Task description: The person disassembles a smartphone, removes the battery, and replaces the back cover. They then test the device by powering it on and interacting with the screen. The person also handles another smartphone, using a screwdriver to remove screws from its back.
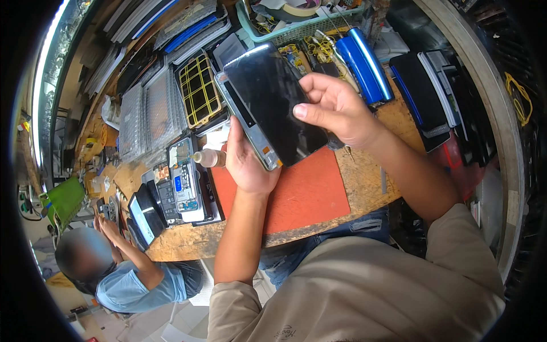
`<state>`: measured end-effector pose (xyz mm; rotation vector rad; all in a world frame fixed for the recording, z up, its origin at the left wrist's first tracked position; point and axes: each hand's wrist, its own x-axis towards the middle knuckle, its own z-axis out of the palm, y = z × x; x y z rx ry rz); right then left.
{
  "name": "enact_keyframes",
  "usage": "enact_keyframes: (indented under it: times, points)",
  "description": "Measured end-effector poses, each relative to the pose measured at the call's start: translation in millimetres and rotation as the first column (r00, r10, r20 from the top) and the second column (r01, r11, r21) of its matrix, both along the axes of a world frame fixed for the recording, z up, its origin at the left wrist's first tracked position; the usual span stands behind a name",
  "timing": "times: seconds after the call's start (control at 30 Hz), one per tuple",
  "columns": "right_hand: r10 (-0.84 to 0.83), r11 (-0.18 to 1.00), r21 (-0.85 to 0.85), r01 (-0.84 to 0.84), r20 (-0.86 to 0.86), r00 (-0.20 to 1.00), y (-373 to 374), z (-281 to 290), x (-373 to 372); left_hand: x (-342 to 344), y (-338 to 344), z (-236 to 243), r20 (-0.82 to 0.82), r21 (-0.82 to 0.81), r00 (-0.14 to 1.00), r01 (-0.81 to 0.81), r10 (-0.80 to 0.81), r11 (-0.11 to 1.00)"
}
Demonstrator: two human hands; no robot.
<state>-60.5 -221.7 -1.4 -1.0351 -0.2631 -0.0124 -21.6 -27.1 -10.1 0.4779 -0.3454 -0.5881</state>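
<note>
Above the mat I hold a glossy black screen panel [272,100] in both hands, tilted, with a silver frame showing along its left side and lower corner. My left hand [250,165] supports it from below at the left edge, most of its fingers hidden behind. At the right edge, my right hand [339,111] pinches the panel, thumb on the glass. A small bottle [211,158] with a pale nozzle lies just left of my left hand. Beyond it is an opened phone [185,182] with its circuit board bare.
A red mat [307,194] covers the wooden bench [376,176] below my hands. Behind stand a black-and-yellow gridded panel [199,88], a blue cylinder [364,68] and a teal basket [273,37]. Stacked devices [439,91] are at right. Another person [137,279] works at left.
</note>
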Motion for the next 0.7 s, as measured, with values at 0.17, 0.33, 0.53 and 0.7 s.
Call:
enact_keyframes:
  times: [0.17, 0.33, 0.53, 0.7]
  points:
    - [-0.059, 0.996, -0.062, 0.058, -0.012, 0.998, 11.0, -1.8, -3.5, -7.2, -3.6, -2.4, -0.048, 0.102, 0.995, -0.087, 0.092, 0.991]
    - [-0.109, 0.990, -0.091, 0.110, 0.022, 0.994, 11.5, -0.9, -3.3, -8.1, -4.5, -2.7, -0.009, 0.136, 0.991, -0.128, 0.131, 0.982]
    - [-0.098, 0.985, -0.141, 0.100, 0.023, 0.995, 12.4, 0.0, -5.3, -11.3, -7.3, -4.6, 0.012, 0.259, 0.973, -0.228, 0.233, 0.939]
    - [-0.086, 0.987, -0.131, 0.093, 0.054, 0.995, 13.6, -2.2, -5.6, -12.8, -9.0, -3.7, 0.042, 0.236, 0.982, -0.191, 0.187, 0.953]
